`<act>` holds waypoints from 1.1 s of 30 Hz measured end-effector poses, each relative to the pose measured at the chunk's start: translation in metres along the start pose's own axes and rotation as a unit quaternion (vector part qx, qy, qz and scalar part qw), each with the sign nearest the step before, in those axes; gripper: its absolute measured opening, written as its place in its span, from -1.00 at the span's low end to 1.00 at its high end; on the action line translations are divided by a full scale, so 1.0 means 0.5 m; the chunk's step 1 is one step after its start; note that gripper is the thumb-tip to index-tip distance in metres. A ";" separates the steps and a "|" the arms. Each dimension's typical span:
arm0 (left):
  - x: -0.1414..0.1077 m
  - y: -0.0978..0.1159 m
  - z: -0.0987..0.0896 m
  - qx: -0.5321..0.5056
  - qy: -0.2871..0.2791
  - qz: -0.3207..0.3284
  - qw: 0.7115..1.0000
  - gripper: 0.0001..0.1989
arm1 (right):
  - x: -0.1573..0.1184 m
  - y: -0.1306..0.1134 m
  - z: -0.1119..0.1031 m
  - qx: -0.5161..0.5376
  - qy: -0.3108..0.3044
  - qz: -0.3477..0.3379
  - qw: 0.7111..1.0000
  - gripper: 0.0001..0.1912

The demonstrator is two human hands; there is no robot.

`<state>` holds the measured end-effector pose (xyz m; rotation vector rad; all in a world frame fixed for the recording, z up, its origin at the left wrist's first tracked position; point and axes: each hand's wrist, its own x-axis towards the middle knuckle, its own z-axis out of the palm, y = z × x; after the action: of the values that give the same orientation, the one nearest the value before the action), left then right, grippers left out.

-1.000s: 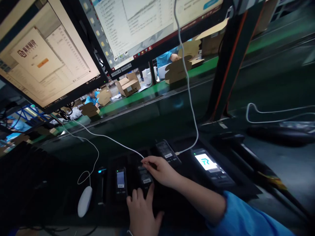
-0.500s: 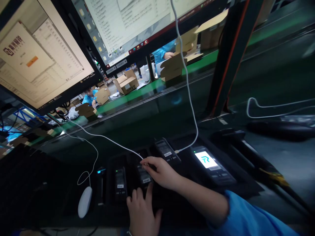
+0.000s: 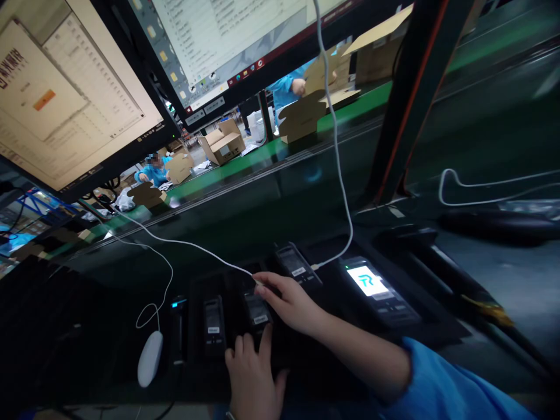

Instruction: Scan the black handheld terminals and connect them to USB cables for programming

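Several small black handheld devices stand side by side in a black tray (image 3: pixel 196 350). My right hand (image 3: pixel 291 303) pinches the plug of a white cable (image 3: pixel 192 246) at the top end of the middle device (image 3: pixel 257 309). My left hand (image 3: pixel 252 379) lies just below it, with its fingertips pressing on that device's lower end. The device to its left (image 3: pixel 214 318) has a dark screen. Further right lie a dark device (image 3: pixel 295 265) and one with a lit screen (image 3: pixel 371 286), which has a second white cable (image 3: pixel 339 175) plugged in.
A white mouse (image 3: pixel 150 357) lies left of the tray. Two monitors (image 3: pixel 65 99) hang overhead. Behind runs a green conveyor (image 3: pixel 245 163) with cardboard boxes (image 3: pixel 223 146), and people in blue work there. A black post (image 3: pixel 405 105) stands at the right.
The screen of the device left of the middle one went from lit to dark. Both hands stayed almost still on the middle device, and the view shifted slightly.
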<state>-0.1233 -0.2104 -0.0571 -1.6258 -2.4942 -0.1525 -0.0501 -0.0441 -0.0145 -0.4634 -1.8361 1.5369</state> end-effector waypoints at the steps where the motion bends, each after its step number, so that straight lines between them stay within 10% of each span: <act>1: 0.000 0.000 0.000 0.002 0.002 0.003 1.000 -0.30 | 0.000 -0.001 -0.001 0.005 0.001 0.000 1.000 -0.69; 33: -0.005 -0.003 0.008 0.010 0.013 0.016 1.000 -0.30 | 0.002 0.014 0.000 0.001 0.047 -0.004 0.999 -0.70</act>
<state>-0.1239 -0.2125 -0.0616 -1.6449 -2.4417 -0.1432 -0.0518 -0.0417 -0.0211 -0.5183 -1.7623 1.4848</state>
